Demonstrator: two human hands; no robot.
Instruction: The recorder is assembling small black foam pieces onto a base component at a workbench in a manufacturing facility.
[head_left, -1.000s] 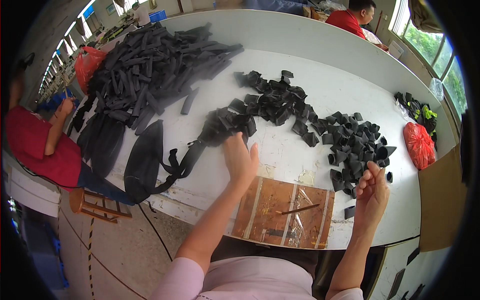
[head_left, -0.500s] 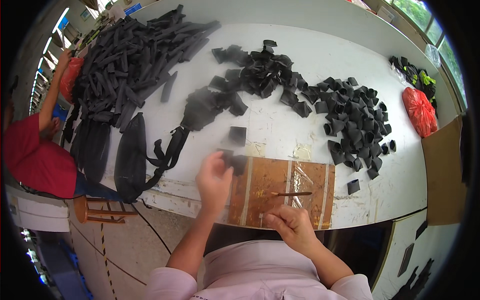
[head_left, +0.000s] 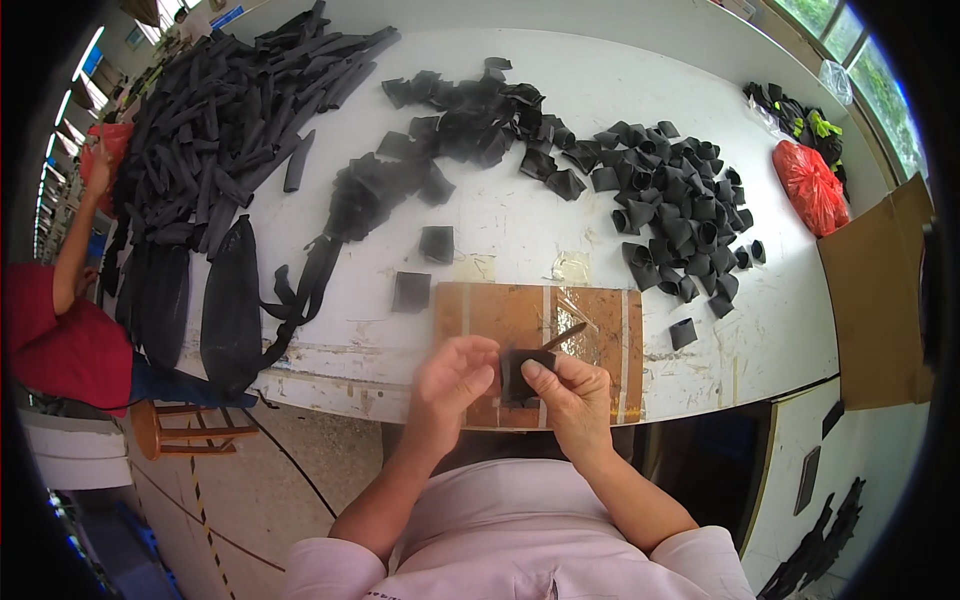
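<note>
Two hands now meet at the near edge of the surface (head_left: 560, 230). Your left hand (head_left: 452, 378) and right hand (head_left: 572, 392) both pinch one small black fabric piece (head_left: 520, 372), fingers closed narrow on it from either side. The piece sits between the thumbs, held just above the brown board (head_left: 600, 340) that lies at the surface edge.

Change from half a second ago: then your left hand was farther out at the board's left end, on a black piece, and your right hand was low near your body, apart from it. Now the hands are together and share the piece. One second ago the hands were well apart, the left at the pile of straps, the right at the heap on the right.

A thin dark tool (head_left: 563, 336) lies tilted on the board, just beyond your right hand; it lay there in the earlier frames too.

Two flat black squares (head_left: 412, 291) lie loose on the surface just left of the board. Beyond them: a loose black pile (head_left: 460, 120) at centre, a heap of folded black loops (head_left: 680, 215) at right, long black strips (head_left: 220, 120) at left. A red bag (head_left: 812, 185) lies at the far right edge. A person in a red top (head_left: 60, 340) sits at the left end of the surface.
</note>
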